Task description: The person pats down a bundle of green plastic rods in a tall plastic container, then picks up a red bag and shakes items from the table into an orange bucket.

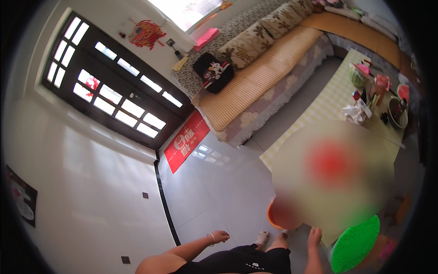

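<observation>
My left hand point(221, 236), with a bracelet at the wrist, hangs away from my body over the grey floor tiles, fingers loosely bent and nothing seen in it. My right hand point(314, 235) is low beside the edge of a table with a green-and-white checked cloth point(311, 114); its fingers look curled, and whether it holds anything cannot be told. An orange tub or bucket point(272, 216) stands between the table and my feet. A round, bright green fuzzy cover point(356, 245) lies right of my right hand. A large blurred patch hides the near part of the table.
A long sofa with a woven mat point(263, 75) and a black backpack point(214, 72) runs along the far side. A red doormat point(186, 142) lies before dark double doors point(116, 82). Toward the table's far end stand a pink jug point(381, 84), a green basket point(358, 78) and a bowl point(398, 113).
</observation>
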Demonstrator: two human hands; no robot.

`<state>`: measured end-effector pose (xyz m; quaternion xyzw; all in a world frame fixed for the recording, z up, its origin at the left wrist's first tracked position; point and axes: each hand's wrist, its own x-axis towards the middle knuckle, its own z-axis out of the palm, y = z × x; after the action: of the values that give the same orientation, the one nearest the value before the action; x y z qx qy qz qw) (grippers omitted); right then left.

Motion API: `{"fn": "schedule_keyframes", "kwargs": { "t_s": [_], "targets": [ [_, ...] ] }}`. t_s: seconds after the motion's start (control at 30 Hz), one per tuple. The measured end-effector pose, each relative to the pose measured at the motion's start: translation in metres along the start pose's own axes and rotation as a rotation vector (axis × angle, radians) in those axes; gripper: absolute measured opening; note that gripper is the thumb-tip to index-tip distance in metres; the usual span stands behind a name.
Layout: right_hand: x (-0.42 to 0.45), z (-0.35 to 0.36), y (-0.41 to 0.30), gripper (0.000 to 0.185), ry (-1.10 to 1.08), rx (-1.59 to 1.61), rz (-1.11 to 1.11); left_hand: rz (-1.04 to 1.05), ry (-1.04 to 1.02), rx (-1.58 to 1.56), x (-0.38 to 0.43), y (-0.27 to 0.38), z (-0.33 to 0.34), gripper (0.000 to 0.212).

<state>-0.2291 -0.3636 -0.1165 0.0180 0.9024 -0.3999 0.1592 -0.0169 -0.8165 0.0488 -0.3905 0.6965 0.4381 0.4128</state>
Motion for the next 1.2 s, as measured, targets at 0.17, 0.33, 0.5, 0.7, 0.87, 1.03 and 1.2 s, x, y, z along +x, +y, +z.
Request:
{"fn": "schedule_keyframes", "kwargs": {
  "t_s": [0.17, 0.33, 0.5, 0.7, 0.87, 1.03, 1.2],
  "targets": [
    [-0.108, 0.014, 0.139, 0.025, -0.722, -0.392, 0.193, 0.007, -0.090, 0.064, 0.013, -0.023, -0.001, 0.038],
    [-0.140, -0.007, 0.081, 0.029, -0.585, -0.166, 0.468, 0.238, -0.082, 0.327, 0.026, -0.137, -0.012, 0.028],
    [-0.136, -0.032, -0.010, 0.029, -0.253, 0.046, 0.380, 0.217, 0.026, 0.443, 0.056, -0.256, -0.010, 0.024],
    [-0.197, -0.056, -0.060, 0.030, -0.142, -0.037, 0.317, -0.049, -0.067, 0.417, 0.031, -0.271, -0.019, 0.033],
    [-0.235, -0.063, -0.087, 0.031, -0.144, -0.165, 0.305, 0.175, 0.022, 0.437, 0.089, -0.283, -0.020, 0.040],
    [-0.264, -0.079, -0.069, 0.032, -0.134, -0.241, 0.279, 0.335, 0.055, 0.254, 0.095, -0.235, -0.004, 0.027],
    [-0.291, -0.110, -0.017, 0.034, -0.119, -0.261, 0.255, 0.212, 0.129, -0.067, 0.043, -0.179, 0.031, 0.026]
  ]
}}
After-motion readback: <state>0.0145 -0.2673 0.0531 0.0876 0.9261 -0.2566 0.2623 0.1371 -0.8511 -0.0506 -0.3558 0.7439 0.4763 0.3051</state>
